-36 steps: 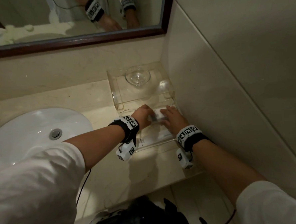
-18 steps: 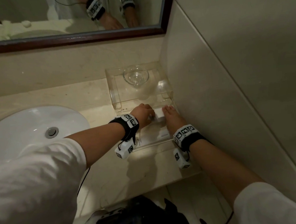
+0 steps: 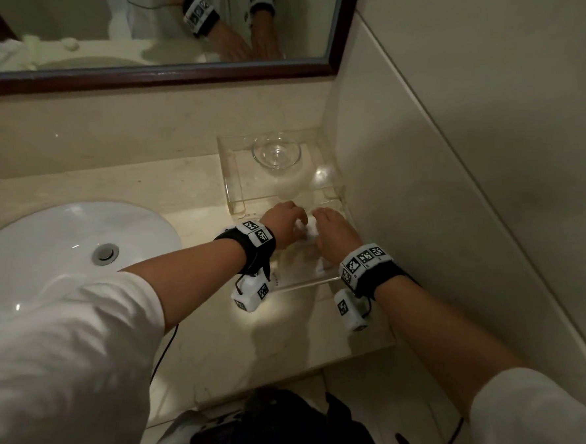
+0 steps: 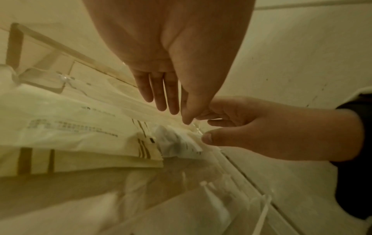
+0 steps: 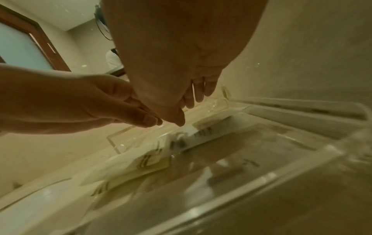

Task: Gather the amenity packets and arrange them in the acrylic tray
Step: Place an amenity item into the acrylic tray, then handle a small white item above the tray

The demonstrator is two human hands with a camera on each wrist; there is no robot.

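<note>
Both hands meet over the clear acrylic tray (image 3: 309,282): left hand (image 3: 284,222) and right hand (image 3: 333,233), fingers loosely extended, touch the white crinkled amenity packet (image 4: 177,143) lying directly beneath, equally near.

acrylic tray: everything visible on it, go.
The acrylic tray is clear, thick-walled plastic with polished edges, lying flat on the beige counter against the side wall. White printed amenity packets lie inside. Both hands, left hand and right hand, reach into it, fingers on the packets.
</note>
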